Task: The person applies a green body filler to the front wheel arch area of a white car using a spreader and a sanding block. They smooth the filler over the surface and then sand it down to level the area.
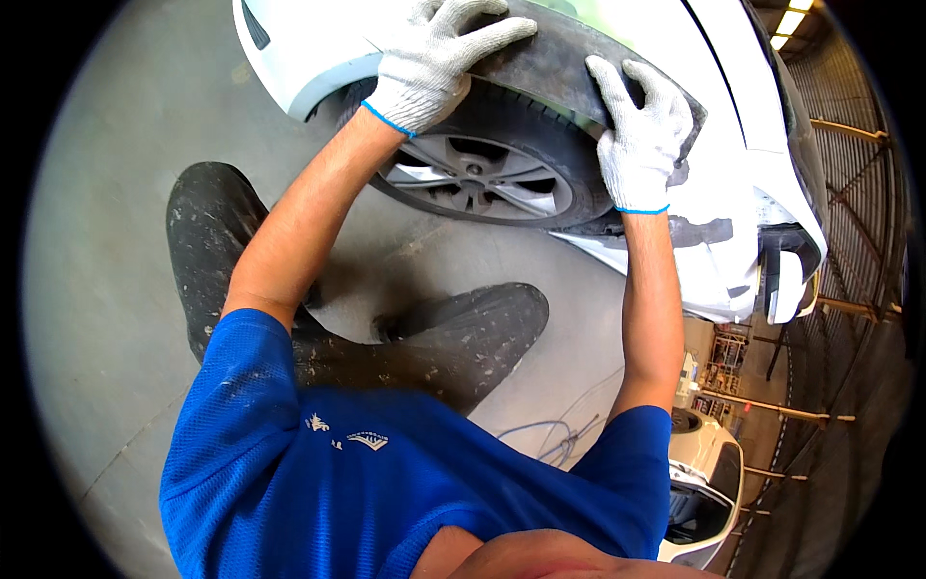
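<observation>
Bodywork of a white car (318,39) fills the upper part of the view, its dark wheel-arch trim (555,53) curving over the tyre (540,121). Below the trim sits the grey alloy wheel (473,174). The left hand (429,63), in a white knit glove, lies flat on the trim's left end with fingers spread. The right hand (641,135), gloved alike, curls its fingers over the trim's right end, above the tyre's edge.
</observation>
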Motion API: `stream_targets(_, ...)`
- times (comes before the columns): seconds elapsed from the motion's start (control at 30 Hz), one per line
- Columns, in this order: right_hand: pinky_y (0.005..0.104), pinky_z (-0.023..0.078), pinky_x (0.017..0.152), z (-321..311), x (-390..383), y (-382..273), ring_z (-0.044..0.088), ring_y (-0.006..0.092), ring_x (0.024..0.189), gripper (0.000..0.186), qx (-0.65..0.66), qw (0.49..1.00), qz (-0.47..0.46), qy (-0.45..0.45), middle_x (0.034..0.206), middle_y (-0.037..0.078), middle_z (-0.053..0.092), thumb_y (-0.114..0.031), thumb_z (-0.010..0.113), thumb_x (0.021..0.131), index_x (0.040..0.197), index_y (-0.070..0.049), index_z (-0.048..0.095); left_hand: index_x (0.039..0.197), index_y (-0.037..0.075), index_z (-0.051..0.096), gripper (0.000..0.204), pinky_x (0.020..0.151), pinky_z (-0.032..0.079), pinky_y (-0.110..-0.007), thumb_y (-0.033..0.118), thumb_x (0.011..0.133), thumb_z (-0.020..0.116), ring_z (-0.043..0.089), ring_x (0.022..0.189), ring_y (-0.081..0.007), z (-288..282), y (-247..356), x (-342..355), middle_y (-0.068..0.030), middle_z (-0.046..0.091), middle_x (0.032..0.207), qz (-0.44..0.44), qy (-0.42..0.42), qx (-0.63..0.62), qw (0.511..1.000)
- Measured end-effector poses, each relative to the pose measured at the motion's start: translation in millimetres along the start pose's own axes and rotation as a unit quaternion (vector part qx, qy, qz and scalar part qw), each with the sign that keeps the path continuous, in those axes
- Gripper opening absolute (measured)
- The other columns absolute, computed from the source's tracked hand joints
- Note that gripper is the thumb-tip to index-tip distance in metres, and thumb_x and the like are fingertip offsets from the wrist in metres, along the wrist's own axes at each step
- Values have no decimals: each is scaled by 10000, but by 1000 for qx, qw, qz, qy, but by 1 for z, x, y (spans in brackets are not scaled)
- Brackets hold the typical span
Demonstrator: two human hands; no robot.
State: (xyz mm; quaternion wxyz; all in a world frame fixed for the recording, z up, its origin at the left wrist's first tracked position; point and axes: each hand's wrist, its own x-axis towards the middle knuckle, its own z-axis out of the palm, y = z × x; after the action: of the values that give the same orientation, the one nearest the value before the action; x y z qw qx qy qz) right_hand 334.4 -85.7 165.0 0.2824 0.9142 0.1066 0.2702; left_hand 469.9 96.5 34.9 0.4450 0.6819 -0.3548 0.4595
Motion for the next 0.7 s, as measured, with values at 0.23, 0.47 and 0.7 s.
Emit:
stream_targets(0.23, 446, 341, 1018, 14, -39, -3, 510, 261, 1149, 658, -1, 1000, -7, -9, 1215, 19, 571, 24, 622, 692, 1229, -350, 693, 1178, 283, 718, 724, 913, 481, -390, -76, 556, 635, 559, 1089, -267, 23, 11, -46, -9, 603, 1158, -8, 13, -28, 999)
stream_targets(0.47, 406, 360, 972, 52, -89, 3, 494, 203, 1101, 601, -26, 994, -56, 88, 1163, -34, 547, -73, 686, 683, 1192, -392, 707, 1148, 321, 725, 556, 869, 441, -371, 58, 664, 652, 532, 1018, -217, 58, 27, -94, 14, 583, 1126, 11, 59, -25, 998)
stream_targets(0.7, 442, 377, 1014, 33, -132, -29, 507, 240, 1136, 584, -1, 999, 9, -41, 1184, 14, 613, -34, 614, 715, 1216, -319, 708, 1151, 214, 719, 556, 866, 507, -431, 99, 607, 750, 594, 989, -283, 56, 50, -125, -57, 608, 1084, -22, -29, -84, 996)
